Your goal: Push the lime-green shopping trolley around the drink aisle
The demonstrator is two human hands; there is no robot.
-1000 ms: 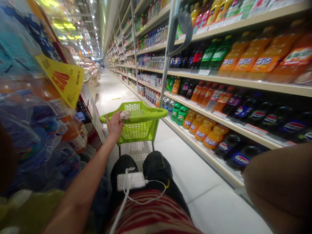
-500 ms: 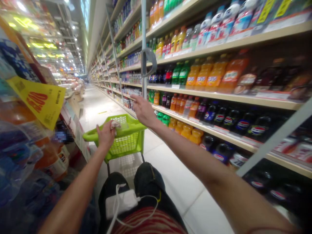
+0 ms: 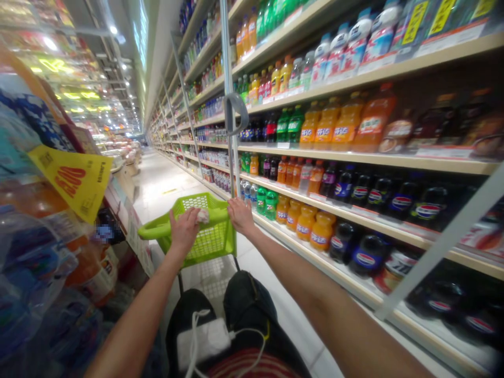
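A lime-green shopping cart (image 3: 205, 239) stands in the aisle just ahead of me. My left hand (image 3: 183, 229) is closed around the cart's handle bar (image 3: 151, 231), with a crumpled white tissue (image 3: 203, 216) pinched in its fingers. My right hand (image 3: 238, 214) grips the same bar on its right side. Both arms reach forward from the bottom of the view. A white power bank (image 3: 202, 338) with a cable rests at my waist.
Long shelves of soda bottles (image 3: 323, 231) run along the right. A grey shelf upright (image 3: 231, 115) rises close beyond the cart. Wrapped drink packs (image 3: 43, 262) and a yellow price sign (image 3: 73, 181) crowd the left. The white-tiled aisle (image 3: 157, 184) stretches ahead.
My right hand swung in from the right, reached toward the shelf, then dropped onto the cart's handle bar. My left hand stayed on the bar with the tissue.
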